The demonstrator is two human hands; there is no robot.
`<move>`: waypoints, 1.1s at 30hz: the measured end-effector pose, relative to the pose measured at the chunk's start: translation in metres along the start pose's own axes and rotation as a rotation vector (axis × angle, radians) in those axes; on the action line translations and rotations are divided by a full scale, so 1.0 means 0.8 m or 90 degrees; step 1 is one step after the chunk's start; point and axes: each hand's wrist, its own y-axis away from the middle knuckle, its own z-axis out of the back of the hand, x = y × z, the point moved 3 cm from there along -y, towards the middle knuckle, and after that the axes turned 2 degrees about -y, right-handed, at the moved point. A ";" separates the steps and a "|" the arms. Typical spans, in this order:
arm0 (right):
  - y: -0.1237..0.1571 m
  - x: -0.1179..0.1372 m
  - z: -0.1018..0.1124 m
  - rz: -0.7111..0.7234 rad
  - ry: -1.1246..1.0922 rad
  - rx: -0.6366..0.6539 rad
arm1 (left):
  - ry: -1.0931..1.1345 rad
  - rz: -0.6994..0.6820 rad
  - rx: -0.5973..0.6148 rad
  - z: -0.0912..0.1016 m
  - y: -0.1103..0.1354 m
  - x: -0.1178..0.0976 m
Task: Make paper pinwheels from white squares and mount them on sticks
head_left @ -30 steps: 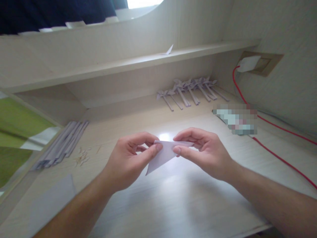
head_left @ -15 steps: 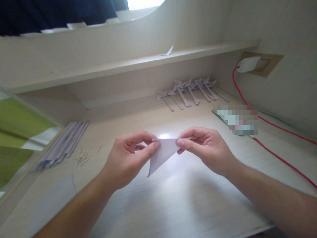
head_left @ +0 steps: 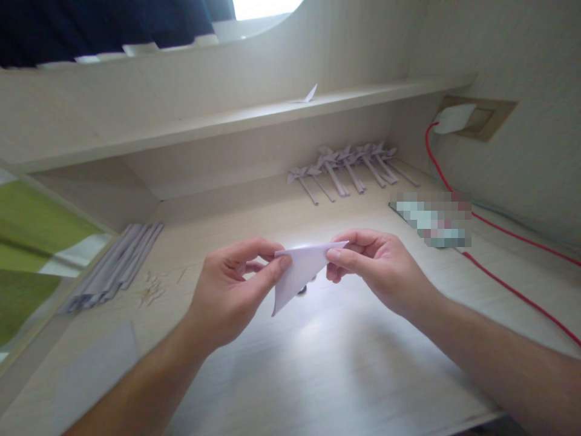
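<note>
A pale lilac sheet folded into a triangle [head_left: 297, 272] hangs a little above the light wooden desk [head_left: 318, 363], its point aimed down and left. My left hand [head_left: 231, 293] pinches its upper left corner between thumb and forefinger. My right hand [head_left: 376, 266] pinches the upper right corner the same way. Both hands are closed on the paper at the middle of the view.
A bundle of folded lilac strips [head_left: 113, 266] lies at the left, with small scraps [head_left: 152, 287] beside it. Several finished paper pieces [head_left: 349, 166] lie at the back. A flat sheet [head_left: 97, 369] rests near left. A red cable [head_left: 499, 266] runs from a wall socket [head_left: 472, 118]. A blurred object [head_left: 431, 218] lies at the right.
The triangle has been lifted slightly and its top edge tilted up to the right. Both hands rose a little with it and keep their pinch.
</note>
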 end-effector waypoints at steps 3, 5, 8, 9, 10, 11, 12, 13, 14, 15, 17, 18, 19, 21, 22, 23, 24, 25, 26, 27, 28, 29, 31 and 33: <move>-0.001 -0.003 0.002 -0.007 -0.017 0.005 | -0.006 -0.002 -0.002 -0.001 0.000 0.000; -0.001 -0.003 0.003 -0.007 -0.009 0.001 | -0.015 -0.005 -0.003 0.000 -0.001 -0.001; -0.001 -0.001 0.004 0.006 0.008 -0.004 | -0.027 -0.007 0.002 0.000 -0.001 -0.001; -0.001 0.000 0.004 0.010 0.014 -0.004 | -0.028 -0.004 0.008 0.000 -0.001 -0.001; -0.001 0.000 0.004 0.013 0.019 -0.005 | -0.027 -0.003 0.014 0.000 -0.001 -0.001; -0.001 0.000 0.004 0.017 0.023 -0.009 | -0.024 -0.001 0.020 0.000 -0.001 -0.001; -0.002 0.000 0.004 0.019 0.027 -0.012 | -0.020 0.000 0.026 0.000 -0.001 -0.001; -0.002 0.000 0.004 0.021 0.030 -0.016 | -0.014 0.001 0.032 0.000 -0.001 -0.001; -0.002 0.000 0.004 0.022 0.031 -0.019 | -0.008 0.003 0.036 0.000 -0.001 0.000; -0.002 0.000 0.004 0.021 0.031 -0.020 | -0.002 0.004 0.041 -0.001 -0.001 0.000; -0.001 0.000 0.004 0.020 0.031 -0.018 | 0.005 0.011 0.050 -0.001 -0.001 0.000; -0.001 0.000 0.004 0.021 0.030 -0.016 | 0.006 0.017 0.056 -0.001 -0.001 0.000; -0.001 0.000 0.004 0.022 0.030 -0.015 | 0.006 0.023 0.064 -0.001 -0.001 -0.001; -0.001 0.000 0.004 0.024 0.028 -0.012 | 0.001 0.043 0.093 -0.002 -0.001 -0.002; -0.001 0.000 0.004 0.025 0.028 -0.010 | -0.004 0.053 0.118 -0.002 -0.001 -0.003; -0.001 0.000 0.004 0.025 0.028 -0.009 | -0.015 0.062 0.148 -0.004 -0.001 -0.004; -0.001 0.000 0.004 0.026 0.029 -0.010 | -0.028 0.068 0.179 -0.005 0.000 -0.005; -0.001 0.000 0.004 0.028 0.031 -0.014 | -0.042 0.074 0.208 -0.007 0.001 -0.005; -0.001 0.000 0.004 0.028 0.036 -0.018 | -0.054 0.078 0.230 -0.009 0.002 -0.006; -0.001 -0.001 0.003 0.026 0.044 -0.015 | -0.056 0.080 0.243 -0.011 0.003 -0.006; 0.000 -0.002 0.002 0.016 0.053 0.003 | -0.047 0.083 0.245 -0.013 0.003 -0.005; 0.001 -0.004 -0.001 -0.003 0.059 0.036 | -0.028 0.084 0.238 -0.015 0.003 -0.005; 0.005 -0.010 -0.007 -0.059 0.068 0.130 | 0.025 0.086 0.213 -0.019 0.002 -0.004; 0.008 -0.016 -0.013 -0.104 0.071 0.192 | 0.072 0.091 0.186 -0.021 0.000 -0.004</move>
